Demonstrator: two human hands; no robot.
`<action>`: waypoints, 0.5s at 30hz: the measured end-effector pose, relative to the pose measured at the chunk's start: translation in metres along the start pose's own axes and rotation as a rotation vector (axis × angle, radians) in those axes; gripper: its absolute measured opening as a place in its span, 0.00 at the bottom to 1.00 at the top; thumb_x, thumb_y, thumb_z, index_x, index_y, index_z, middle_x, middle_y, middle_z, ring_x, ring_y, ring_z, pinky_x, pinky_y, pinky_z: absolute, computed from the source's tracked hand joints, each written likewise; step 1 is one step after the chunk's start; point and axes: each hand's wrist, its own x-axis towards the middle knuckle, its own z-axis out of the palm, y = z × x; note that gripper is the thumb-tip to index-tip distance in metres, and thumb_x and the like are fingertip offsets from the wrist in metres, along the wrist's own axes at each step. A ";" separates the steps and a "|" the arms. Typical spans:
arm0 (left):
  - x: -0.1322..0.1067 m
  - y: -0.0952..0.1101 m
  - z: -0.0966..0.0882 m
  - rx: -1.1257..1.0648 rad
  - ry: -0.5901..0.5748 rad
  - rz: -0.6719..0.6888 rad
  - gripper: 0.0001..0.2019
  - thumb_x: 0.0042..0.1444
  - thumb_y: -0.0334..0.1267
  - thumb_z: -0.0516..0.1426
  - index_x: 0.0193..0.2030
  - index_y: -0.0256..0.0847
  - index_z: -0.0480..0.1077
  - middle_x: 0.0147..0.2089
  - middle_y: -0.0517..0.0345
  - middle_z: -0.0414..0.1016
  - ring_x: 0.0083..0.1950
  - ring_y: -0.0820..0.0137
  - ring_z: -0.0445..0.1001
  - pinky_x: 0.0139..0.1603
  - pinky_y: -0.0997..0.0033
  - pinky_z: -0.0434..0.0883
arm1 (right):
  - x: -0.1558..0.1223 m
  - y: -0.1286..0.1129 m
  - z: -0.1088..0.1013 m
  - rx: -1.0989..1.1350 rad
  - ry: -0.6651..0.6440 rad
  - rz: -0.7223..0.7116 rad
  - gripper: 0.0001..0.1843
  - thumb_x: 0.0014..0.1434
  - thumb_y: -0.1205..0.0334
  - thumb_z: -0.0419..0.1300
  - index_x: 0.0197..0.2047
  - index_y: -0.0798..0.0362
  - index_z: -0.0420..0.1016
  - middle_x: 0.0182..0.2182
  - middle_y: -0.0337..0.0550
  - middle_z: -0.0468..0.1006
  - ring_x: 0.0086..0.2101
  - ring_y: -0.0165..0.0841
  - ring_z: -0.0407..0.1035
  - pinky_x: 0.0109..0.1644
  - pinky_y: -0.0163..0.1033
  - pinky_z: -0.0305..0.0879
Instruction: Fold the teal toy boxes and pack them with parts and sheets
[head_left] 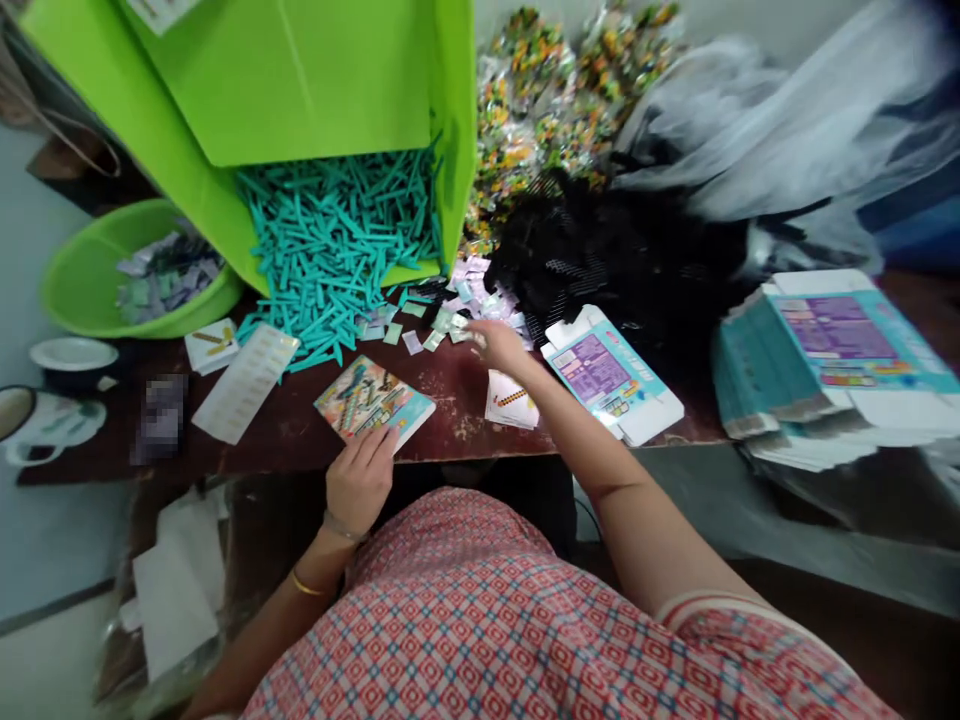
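Observation:
My left hand (360, 485) rests at the table's front edge, fingers closed over the near edge of a printed cardboard box (375, 400) with a picture panel and a light-blue side; its thumb is hidden. My right hand (499, 348) reaches into a scatter of small packets (480, 285), pale green and lilac. Its fingertips are pinched around what looks like one small pale packet (459, 328), partly hidden. Just below that wrist lies a stack of white printed cards (511, 400). A flattened blue-and-purple box (611, 375) is to the right of my right forearm.
A tipped green bin (315, 80) spills teal plastic sticks (345, 230). At left are a green basin (82, 275) of packets, a sticker sheet (246, 383) and an enamel mug (64, 425). Black netting (622, 250), bagged colourful pieces (532, 100) and stacked flat boxes (832, 370) are at right.

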 end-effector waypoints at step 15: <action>0.122 0.021 0.056 -1.512 -0.450 -0.807 0.38 0.63 0.73 0.52 0.58 0.40 0.79 0.60 0.38 0.82 0.60 0.49 0.82 0.64 0.39 0.76 | -0.009 0.038 -0.081 0.047 0.612 -0.085 0.19 0.73 0.49 0.58 0.57 0.46 0.84 0.53 0.50 0.83 0.53 0.42 0.75 0.61 0.51 0.70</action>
